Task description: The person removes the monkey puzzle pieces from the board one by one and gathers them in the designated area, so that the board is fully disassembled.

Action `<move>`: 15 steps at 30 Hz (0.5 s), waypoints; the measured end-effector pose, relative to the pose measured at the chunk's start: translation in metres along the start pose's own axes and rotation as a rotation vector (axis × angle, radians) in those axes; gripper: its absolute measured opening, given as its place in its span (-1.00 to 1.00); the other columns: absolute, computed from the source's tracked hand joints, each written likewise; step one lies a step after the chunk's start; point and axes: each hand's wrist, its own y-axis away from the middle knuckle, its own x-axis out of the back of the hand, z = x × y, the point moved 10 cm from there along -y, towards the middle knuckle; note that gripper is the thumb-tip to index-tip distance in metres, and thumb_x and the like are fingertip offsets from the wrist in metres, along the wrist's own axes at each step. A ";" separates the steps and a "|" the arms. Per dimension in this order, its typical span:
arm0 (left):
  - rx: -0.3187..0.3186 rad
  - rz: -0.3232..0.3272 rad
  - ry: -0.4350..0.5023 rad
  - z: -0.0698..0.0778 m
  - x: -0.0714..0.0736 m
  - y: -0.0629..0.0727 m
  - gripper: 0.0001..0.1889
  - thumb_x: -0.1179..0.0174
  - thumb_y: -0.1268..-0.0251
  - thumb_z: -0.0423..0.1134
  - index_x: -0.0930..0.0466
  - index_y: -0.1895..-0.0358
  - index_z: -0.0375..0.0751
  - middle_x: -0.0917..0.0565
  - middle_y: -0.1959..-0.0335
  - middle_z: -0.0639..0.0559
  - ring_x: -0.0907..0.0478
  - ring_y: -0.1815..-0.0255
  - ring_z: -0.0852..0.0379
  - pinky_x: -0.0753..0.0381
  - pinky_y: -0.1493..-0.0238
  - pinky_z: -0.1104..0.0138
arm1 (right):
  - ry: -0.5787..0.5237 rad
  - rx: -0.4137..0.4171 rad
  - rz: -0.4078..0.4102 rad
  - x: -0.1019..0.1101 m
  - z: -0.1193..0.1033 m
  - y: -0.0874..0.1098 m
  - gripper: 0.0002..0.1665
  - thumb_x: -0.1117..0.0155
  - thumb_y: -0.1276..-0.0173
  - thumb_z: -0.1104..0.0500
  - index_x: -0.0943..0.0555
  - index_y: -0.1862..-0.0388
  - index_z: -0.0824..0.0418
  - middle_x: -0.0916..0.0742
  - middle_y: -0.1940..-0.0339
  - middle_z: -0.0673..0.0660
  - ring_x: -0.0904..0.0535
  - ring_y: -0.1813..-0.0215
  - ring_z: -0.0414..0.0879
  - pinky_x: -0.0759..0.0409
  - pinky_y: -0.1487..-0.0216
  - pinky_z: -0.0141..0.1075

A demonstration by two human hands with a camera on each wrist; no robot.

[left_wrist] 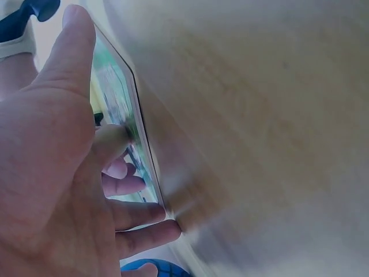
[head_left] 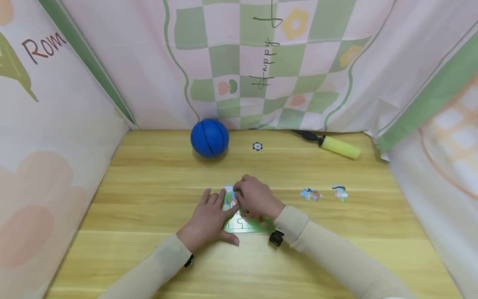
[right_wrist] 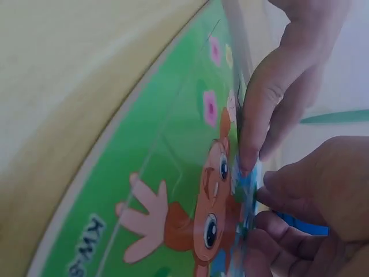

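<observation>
A jigsaw puzzle board (head_left: 235, 227) with a green border lies on the table between the hands, partly covered by them. In the right wrist view a brown cartoon animal (right_wrist: 210, 205) and pink flowers show on it. My left hand (head_left: 207, 218) rests along the board's left side with fingers extended, the index finger reaching over the picture. My right hand (head_left: 257, 197) bends over the upper part of the board, thumb and fingers pinching a puzzle piece (head_left: 237, 190) that is mostly hidden by them. Two loose puzzle pieces (head_left: 310, 194) lie to the right.
Behind the board a blue ball (head_left: 210, 138) stands close to the curtain (head_left: 228, 58). A small black-and-white round disc (head_left: 257, 146) lies right of it. At the back right is a hand pump (head_left: 340, 147) with a yellow barrel. Fabric walls enclose the wooden table (head_left: 157, 166).
</observation>
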 end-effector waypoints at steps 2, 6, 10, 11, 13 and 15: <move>0.004 0.004 0.007 -0.001 0.001 0.001 0.15 0.17 0.12 0.79 -0.10 -0.61 0.31 -0.13 -0.56 -0.37 -0.09 -0.54 -0.28 0.10 -0.49 -0.22 | -0.048 -0.019 0.029 0.002 0.001 -0.003 -0.72 -0.23 -0.52 0.10 -0.73 -0.03 0.21 -0.64 0.05 0.12 -0.57 0.12 -0.07 -0.65 0.20 -0.18; 0.001 0.016 0.014 0.000 0.002 0.002 0.15 0.13 0.12 0.78 -0.15 -0.60 0.30 -0.12 -0.56 -0.38 -0.13 -0.53 -0.28 0.06 -0.48 -0.22 | -0.155 -0.064 0.061 0.005 0.007 -0.006 -0.77 -0.28 -0.48 0.11 -0.73 0.06 0.22 -0.64 0.10 0.10 -0.58 0.14 -0.07 -0.63 0.08 -0.14; 0.002 0.009 0.015 0.001 0.001 -0.002 0.15 0.12 0.13 0.79 -0.17 -0.60 0.30 -0.12 -0.56 -0.39 -0.12 -0.53 -0.28 0.08 -0.48 -0.22 | -0.255 -0.095 0.062 0.009 0.014 -0.006 -0.85 -0.31 -0.46 0.14 -0.72 0.12 0.17 -0.69 0.19 0.02 -0.60 0.17 -0.10 -0.61 0.02 -0.12; 0.006 0.001 0.016 0.001 0.000 -0.002 0.15 0.12 0.13 0.79 -0.15 -0.60 0.31 -0.11 -0.56 -0.39 -0.11 -0.53 -0.28 0.09 -0.49 -0.21 | -0.282 -0.097 0.061 0.009 0.015 -0.006 -0.88 -0.31 -0.46 0.15 -0.72 0.13 0.15 -0.70 0.22 0.00 -0.60 0.18 -0.11 -0.60 0.03 -0.13; 0.013 -0.008 0.017 0.001 -0.002 -0.003 0.15 0.14 0.14 0.79 -0.14 -0.61 0.32 -0.10 -0.57 -0.39 -0.10 -0.54 -0.28 0.11 -0.49 -0.21 | -0.335 -0.089 0.056 0.011 0.015 -0.006 -0.92 -0.31 -0.46 0.18 -0.71 0.15 0.11 -0.71 0.25 -0.04 -0.60 0.21 -0.14 -0.60 0.04 -0.15; 0.019 -0.016 0.024 0.000 -0.003 -0.003 0.16 0.14 0.14 0.79 -0.12 -0.61 0.32 -0.09 -0.57 -0.39 -0.09 -0.54 -0.28 0.13 -0.49 -0.21 | -0.393 -0.075 0.047 0.011 0.016 -0.005 -0.92 -0.30 -0.47 0.19 -0.71 0.14 0.08 -0.71 0.25 -0.06 -0.61 0.21 -0.15 -0.60 0.07 -0.19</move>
